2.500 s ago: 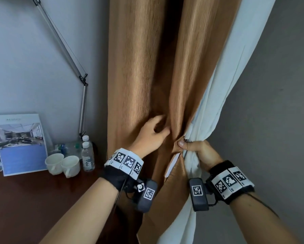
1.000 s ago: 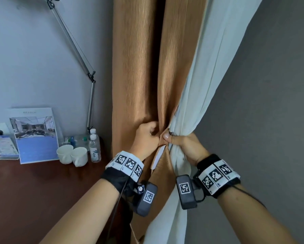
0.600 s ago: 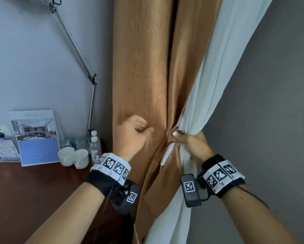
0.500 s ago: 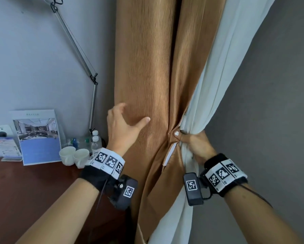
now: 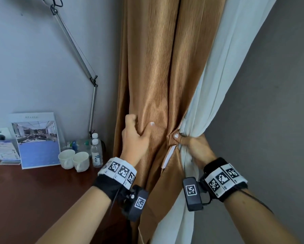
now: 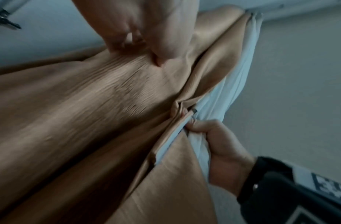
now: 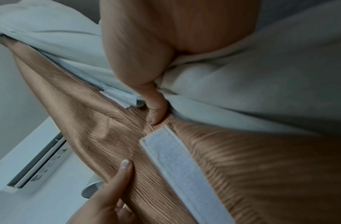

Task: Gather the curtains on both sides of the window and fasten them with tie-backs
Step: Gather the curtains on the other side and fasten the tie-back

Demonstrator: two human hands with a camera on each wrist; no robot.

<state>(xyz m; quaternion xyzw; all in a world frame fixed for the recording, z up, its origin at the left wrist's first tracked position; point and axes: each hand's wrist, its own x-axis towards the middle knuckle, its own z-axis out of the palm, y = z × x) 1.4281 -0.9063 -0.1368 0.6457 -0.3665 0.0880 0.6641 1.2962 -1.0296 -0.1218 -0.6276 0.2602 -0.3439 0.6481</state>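
A tan ribbed curtain (image 5: 158, 67) hangs in folds beside a white sheer curtain (image 5: 223, 71). My left hand (image 5: 139, 132) grips a fold of the tan curtain (image 6: 108, 94), thumb on the front and fingers curled round its left edge. To its right, my right hand (image 5: 191, 145) holds the gathered white sheer (image 7: 242, 91) and tan edge bunched together, its thumb pressing the tan cloth (image 7: 108, 136). A tan tie-back strap with a white fastening strip (image 5: 168, 156) hangs just below that thumb, and the same strip (image 7: 177, 163) shows in the right wrist view.
A dark wooden desk (image 5: 33, 194) stands at the left with two white cups (image 5: 74, 160), small water bottles (image 5: 96, 152), a framed brochure (image 5: 37, 140) and a metal lamp arm (image 5: 93, 95). A grey wall (image 5: 270, 120) is at the right. A white air conditioner (image 7: 35, 163) hangs overhead.
My left hand left the gathered point, rose open against the curtain's left part, then curled round a fold there. My right hand has kept its hold on the bunched curtains.
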